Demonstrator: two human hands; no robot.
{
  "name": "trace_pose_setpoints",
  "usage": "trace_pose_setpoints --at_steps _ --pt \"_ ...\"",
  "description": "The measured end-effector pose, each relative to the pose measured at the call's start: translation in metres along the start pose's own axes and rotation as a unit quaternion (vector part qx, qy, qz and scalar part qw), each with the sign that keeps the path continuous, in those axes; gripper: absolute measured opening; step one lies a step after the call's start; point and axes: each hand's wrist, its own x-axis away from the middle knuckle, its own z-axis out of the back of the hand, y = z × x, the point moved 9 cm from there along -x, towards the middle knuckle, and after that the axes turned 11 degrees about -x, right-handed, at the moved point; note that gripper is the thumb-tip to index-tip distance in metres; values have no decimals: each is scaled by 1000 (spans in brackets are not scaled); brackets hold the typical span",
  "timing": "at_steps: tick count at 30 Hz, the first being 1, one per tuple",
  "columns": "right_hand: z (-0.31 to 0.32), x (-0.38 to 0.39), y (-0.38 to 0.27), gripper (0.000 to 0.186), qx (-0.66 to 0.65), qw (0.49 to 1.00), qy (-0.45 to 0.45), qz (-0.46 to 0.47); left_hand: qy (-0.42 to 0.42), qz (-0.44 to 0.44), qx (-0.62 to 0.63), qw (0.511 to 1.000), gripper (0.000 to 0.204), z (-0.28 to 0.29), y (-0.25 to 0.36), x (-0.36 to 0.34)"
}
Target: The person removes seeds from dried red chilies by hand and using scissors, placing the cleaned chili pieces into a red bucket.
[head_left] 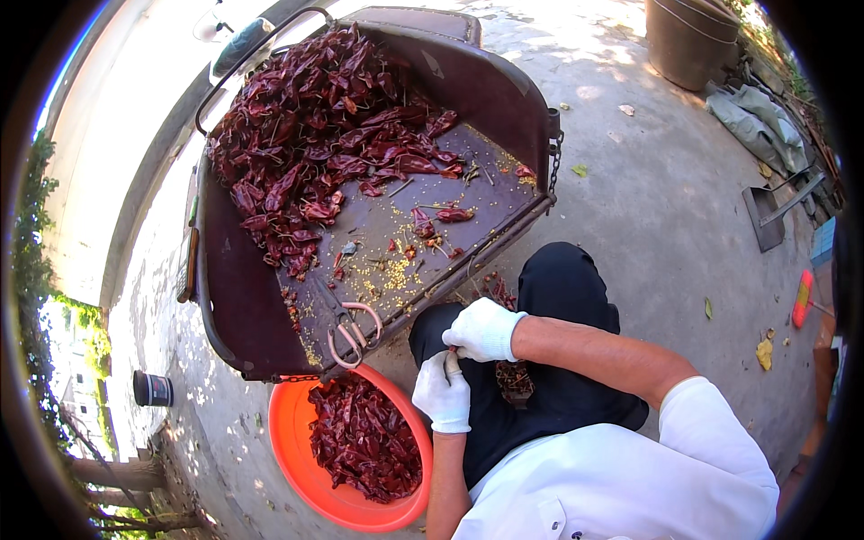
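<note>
Both my hands wear white gloves and meet above my lap, fingertips close together. A small dark red piece, apparently a dried chili, shows at the pinched fingers of my left hand (443, 393) and my right hand (485, 330); the gloves hide most of it. In front of me, dried red chilies (297, 126) are heaped at the left and back of a dark metal cart bed (396, 220). Scissors (347, 321) with pinkish handles lie at its near edge. Below that edge stands an orange basin (301, 477) holding dark red chili pieces (364, 436).
Yellow seeds (387, 274) and loose stems are scattered over the cart bed. A chain (556, 166) hangs at its right corner. Right of it are a brown bucket (691, 40), a grey sack (760, 126) and a metal dustpan (765, 220). A black pail (152, 389) stands left.
</note>
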Motion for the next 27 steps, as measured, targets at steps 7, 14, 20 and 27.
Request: trace_pose_setpoints --at_steps 7,14,20,27 --pt "0 0 0 15 -1 1000 6 4 3 -2 4 1000 9 1 1 0" --pt "0 0 1 15 -2 1000 10 4 2 -1 7 1000 9 -1 0 0" --pt "2 0 0 15 -1 1000 9 0 4 -2 10 1000 8 0 0 -1" --pt "1 0 1 15 1 1000 15 1 4 -6 12 1000 8 1 2 -1"
